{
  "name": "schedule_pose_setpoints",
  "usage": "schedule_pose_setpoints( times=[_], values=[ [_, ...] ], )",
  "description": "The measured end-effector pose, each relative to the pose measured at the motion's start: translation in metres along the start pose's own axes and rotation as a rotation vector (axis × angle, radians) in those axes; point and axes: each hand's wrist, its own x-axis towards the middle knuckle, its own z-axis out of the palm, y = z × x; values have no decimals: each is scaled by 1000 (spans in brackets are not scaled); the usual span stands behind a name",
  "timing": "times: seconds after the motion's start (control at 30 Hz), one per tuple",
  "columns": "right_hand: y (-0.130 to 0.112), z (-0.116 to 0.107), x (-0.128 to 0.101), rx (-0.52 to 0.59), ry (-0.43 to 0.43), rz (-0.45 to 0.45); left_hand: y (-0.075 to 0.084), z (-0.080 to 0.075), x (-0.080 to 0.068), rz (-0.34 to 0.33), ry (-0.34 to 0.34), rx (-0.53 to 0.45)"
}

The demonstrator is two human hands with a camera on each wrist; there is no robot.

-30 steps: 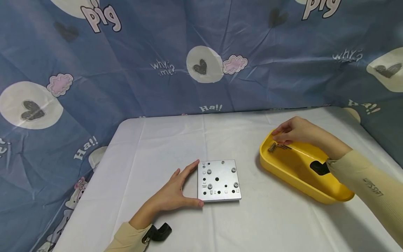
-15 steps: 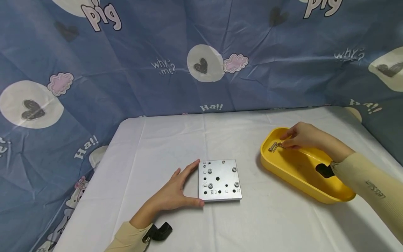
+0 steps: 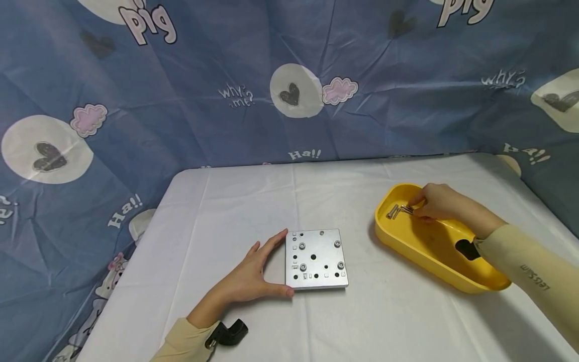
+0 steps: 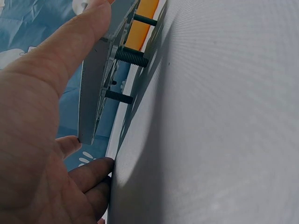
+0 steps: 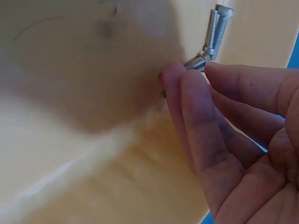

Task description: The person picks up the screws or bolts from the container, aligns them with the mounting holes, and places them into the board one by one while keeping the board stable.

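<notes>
My left hand holds the left side of a square metal plate, index finger at the far corner and thumb at the near one. Several socket head screws stand in the plate's holes; their threaded shanks stick out underneath in the left wrist view. On the right, my right hand reaches into a yellow tray, fingertips right at some loose screws. In the right wrist view, screws lie just beyond the thumb and fingers; I cannot tell whether one is pinched.
A white cloth covers the table. Behind it hangs a blue printed curtain. Black wrist mounts show at both sleeves, the left one low over the cloth and the right one over the tray.
My right hand has moved lower into the tray and a little toward me and to the right, uncovering more screws. The left hand and the plate have stayed in place.
</notes>
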Motion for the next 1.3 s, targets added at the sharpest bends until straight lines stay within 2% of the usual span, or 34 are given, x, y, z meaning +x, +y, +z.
schedule_pose_setpoints(
  times=[0.6,1.03,1.3],
  values=[
    [-4,6,4,-96,60,-41,1,-3,0,12,0,-4],
    [-4,8,3,-69,64,-33,0,-3,0,-4,-5,4],
    [-2,9,-2,-124,85,-55,0,-3,0,-2,-3,3]
  ],
)
